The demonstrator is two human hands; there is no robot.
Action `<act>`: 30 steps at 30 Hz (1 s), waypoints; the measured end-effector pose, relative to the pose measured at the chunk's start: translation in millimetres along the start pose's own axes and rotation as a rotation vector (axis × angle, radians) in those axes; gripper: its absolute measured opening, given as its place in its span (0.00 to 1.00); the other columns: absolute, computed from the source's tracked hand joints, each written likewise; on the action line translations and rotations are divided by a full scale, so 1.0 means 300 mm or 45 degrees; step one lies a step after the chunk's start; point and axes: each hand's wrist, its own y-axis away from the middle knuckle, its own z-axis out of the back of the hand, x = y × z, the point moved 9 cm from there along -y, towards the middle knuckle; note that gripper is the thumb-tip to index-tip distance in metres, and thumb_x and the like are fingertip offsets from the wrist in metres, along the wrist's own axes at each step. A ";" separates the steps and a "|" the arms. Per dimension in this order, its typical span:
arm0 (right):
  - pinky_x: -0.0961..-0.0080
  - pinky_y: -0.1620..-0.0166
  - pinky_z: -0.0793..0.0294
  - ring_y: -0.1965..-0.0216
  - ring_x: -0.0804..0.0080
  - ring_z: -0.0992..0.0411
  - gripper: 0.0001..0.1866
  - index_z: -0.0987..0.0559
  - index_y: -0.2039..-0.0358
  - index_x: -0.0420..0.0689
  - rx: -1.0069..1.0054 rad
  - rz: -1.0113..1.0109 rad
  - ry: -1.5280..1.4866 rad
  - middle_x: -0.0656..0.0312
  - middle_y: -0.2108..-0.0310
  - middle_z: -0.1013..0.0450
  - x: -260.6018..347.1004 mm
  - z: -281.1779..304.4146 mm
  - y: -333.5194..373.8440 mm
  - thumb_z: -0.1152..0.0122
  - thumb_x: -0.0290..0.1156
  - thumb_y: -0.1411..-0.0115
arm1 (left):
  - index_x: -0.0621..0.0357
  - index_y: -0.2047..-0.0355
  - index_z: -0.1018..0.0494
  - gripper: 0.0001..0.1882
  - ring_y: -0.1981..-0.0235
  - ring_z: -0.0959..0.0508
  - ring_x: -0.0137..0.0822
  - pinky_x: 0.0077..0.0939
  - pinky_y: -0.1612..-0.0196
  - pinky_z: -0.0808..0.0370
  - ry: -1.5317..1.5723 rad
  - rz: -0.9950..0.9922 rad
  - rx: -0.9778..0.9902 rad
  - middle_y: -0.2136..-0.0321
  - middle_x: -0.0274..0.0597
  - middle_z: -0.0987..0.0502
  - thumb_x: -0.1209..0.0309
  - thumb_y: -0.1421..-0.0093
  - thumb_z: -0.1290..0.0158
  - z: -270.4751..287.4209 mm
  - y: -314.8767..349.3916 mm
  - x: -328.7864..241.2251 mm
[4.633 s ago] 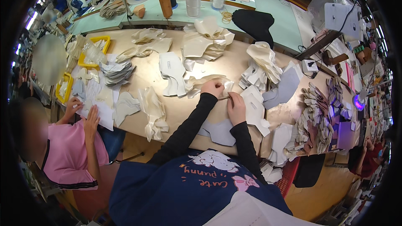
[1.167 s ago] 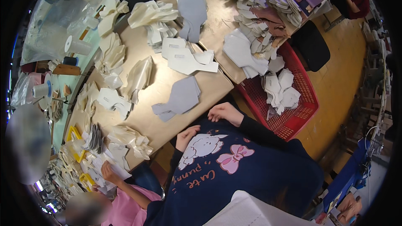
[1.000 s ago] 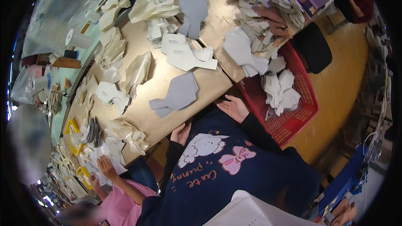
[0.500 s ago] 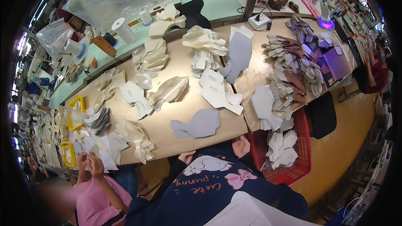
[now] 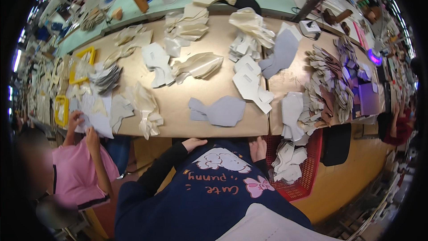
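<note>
My left hand (image 5: 195, 144) rests at my waist just below the near table edge, fingers stretched out and nothing visible in it. To its right my right hand (image 5: 258, 149) lies with loosely extended fingers against the edge, also without anything visible in it. Closest to both hands on the table is a small stack of grey cut pieces (image 5: 220, 111), shaped with a narrow neck and wide ends. Farther back lie white cut pieces (image 5: 250, 80) fanned in a stack, and a bundle of cream shiny pieces (image 5: 200, 66).
Below the table at right, a red plastic basket (image 5: 312, 169) holds white pieces (image 5: 289, 160). Piles of brown and grey pieces (image 5: 327, 80) cover the right side. Yellow trays (image 5: 83, 64) stand at left, where a co-worker in pink (image 5: 82, 169) handles pieces. A black stool (image 5: 336, 145) is beside the basket.
The view has shifted, so the tabletop sits differently in the picture. My left hand shows more fully above my lap. The co-worker's hands have lowered and moved apart over the papers.
</note>
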 end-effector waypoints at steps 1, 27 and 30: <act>0.72 0.53 0.28 0.59 0.73 0.28 0.14 0.25 0.53 0.39 -0.266 -0.104 0.340 0.61 0.59 0.25 0.008 0.076 0.010 0.42 0.36 0.31 | 0.71 0.39 0.34 0.26 0.44 0.25 0.44 0.33 0.37 0.32 -0.703 -0.007 0.045 0.47 0.59 0.25 0.64 0.31 0.48 -0.007 0.039 -0.049; 0.68 0.51 0.25 0.56 0.58 0.23 0.23 0.28 0.39 0.41 1.300 -0.094 1.912 0.52 0.53 0.23 0.110 -0.994 0.052 0.42 0.30 0.34 | 0.64 0.59 0.20 0.13 0.63 0.19 0.28 0.21 0.55 0.22 -0.236 -1.093 -0.577 0.63 0.39 0.17 0.76 0.45 0.36 0.305 -0.165 -0.954; 0.66 0.49 0.27 0.55 0.56 0.24 0.19 0.25 0.44 0.39 1.303 0.109 1.839 0.51 0.56 0.22 0.112 -1.060 0.000 0.42 0.30 0.34 | 0.62 0.58 0.20 0.13 0.62 0.19 0.32 0.24 0.56 0.22 -0.447 -1.091 -0.668 0.62 0.40 0.17 0.74 0.44 0.37 0.278 -0.150 -0.971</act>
